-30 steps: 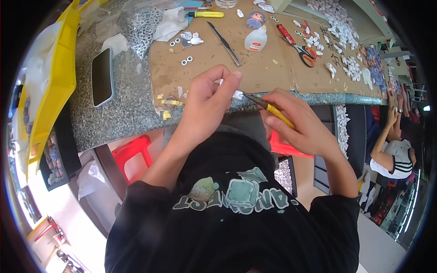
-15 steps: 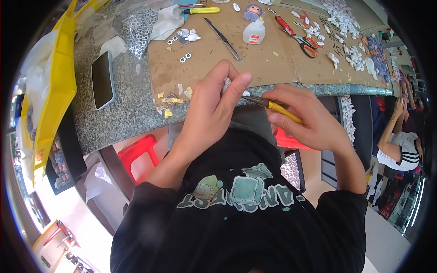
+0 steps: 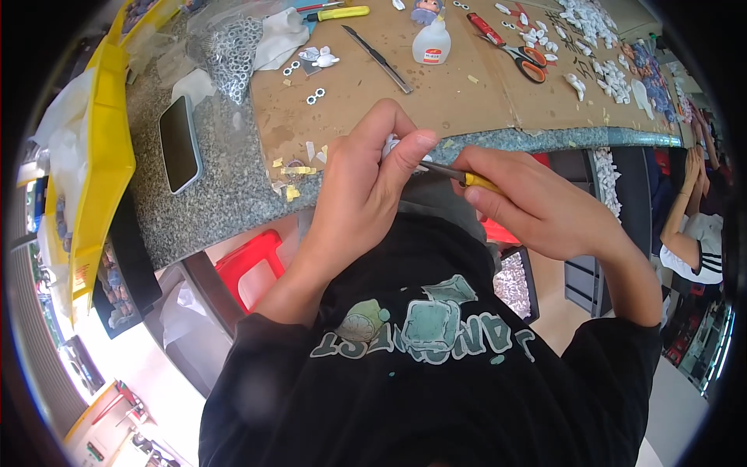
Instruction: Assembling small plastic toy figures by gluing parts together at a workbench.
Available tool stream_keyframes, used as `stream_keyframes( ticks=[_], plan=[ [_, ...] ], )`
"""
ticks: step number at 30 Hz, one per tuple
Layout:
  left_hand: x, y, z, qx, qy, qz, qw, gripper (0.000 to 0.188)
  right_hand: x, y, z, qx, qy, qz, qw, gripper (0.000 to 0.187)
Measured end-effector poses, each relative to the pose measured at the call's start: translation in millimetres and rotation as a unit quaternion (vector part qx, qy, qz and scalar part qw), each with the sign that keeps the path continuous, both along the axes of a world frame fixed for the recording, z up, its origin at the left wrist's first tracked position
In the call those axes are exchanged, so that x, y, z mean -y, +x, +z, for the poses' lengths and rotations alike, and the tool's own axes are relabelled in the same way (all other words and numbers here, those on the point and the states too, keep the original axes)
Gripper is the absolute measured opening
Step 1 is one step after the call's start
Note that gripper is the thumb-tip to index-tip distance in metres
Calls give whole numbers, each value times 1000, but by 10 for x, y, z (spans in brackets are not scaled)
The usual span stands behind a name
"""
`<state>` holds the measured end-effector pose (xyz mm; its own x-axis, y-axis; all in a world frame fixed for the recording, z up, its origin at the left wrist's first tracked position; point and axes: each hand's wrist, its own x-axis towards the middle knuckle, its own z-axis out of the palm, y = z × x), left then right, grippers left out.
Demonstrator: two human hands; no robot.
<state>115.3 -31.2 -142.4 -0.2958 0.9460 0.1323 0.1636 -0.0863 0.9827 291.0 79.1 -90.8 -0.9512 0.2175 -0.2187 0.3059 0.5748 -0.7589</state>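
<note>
Pinched between the thumb and fingers of my left hand point(image 3: 364, 183) is a small white piece point(image 3: 391, 145), mostly covered by the fingers. My right hand point(image 3: 545, 208) is closed round yellow-handled pliers point(image 3: 482, 182). Their dark metal jaws reach left to the white piece, close by my left thumb. Whether the jaws grip the piece is hidden by the thumb. Both hands are at the table's near edge, over my lap.
Cardboard point(image 3: 350, 109) covers the granite table point(image 3: 226, 214). On it lie a craft knife point(image 3: 377, 59), a small bottle point(image 3: 432, 43), scissors point(image 3: 531, 64), a doll-like figure point(image 3: 426, 11) and several white pieces point(image 3: 609, 80). A phone point(image 3: 180, 145) and yellow bin point(image 3: 109, 117) are left.
The pliers have turned in my right hand, their handle now less steeply angled. My right hand has shifted slightly rightward. My left hand keeps its pinch, and the whole view has moved a little.
</note>
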Motion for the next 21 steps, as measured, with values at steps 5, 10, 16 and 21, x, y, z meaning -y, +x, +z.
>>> stream_keyframes(
  ticks=[5, 10, 16, 21],
  plan=[
    [56, -70, 11, 6, 11, -45, 999, 21, 62, 19, -10, -17, 40, -10, 999, 20],
    [-12, -239, 119, -416, 193, -146, 876, 32, 112, 60, 53, -31, 68, -35, 997, 20],
    [75, -146, 307, -536, 165, -167, 811, 24, 212, 125, 203, 13, 84, -24, 996, 17],
    [130, -136, 443, -527, 146, -223, 807, 26, 247, 140, 336, 123, 69, 31, 990, 14]
  ],
)
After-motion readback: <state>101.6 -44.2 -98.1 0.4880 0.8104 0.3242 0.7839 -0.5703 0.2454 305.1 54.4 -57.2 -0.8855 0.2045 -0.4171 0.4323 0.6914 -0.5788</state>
